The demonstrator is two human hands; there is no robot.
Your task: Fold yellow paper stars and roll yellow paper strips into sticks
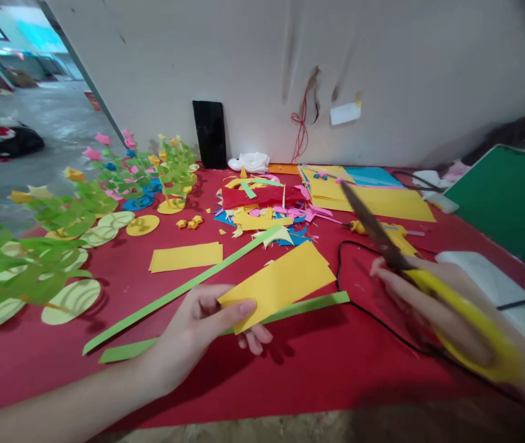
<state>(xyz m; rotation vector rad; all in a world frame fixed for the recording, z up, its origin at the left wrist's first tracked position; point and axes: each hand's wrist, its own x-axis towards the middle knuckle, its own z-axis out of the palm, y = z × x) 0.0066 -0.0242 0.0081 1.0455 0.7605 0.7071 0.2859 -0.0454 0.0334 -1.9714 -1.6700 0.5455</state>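
Note:
My left hand (pixel 219 320) pinches a stack of yellow paper pieces (pixel 285 280) between thumb and fingers, held above the red table. In my right hand (pixel 428 307) is a pair of scissors (pixel 377 237) with yellow handles, the blades pointing up and to the left, apart from the paper. Two green paper strips lie near my left hand: a long strip (pixel 174 292) slants behind it, and another strip (pixel 308 307) passes beneath it. A further yellow paper piece (pixel 186 256) rests on the table beyond my left hand.
Paper flower stands (pixel 170 175) with green curls line the left side. Coloured paper scraps (pixel 262 209) are heaped mid-table. A yellow glue gun (pixel 394 234) and its black cord (pixel 373 314) lie at right, below yellow sheets (pixel 373 203). A black phone (pixel 209 134) leans on the wall.

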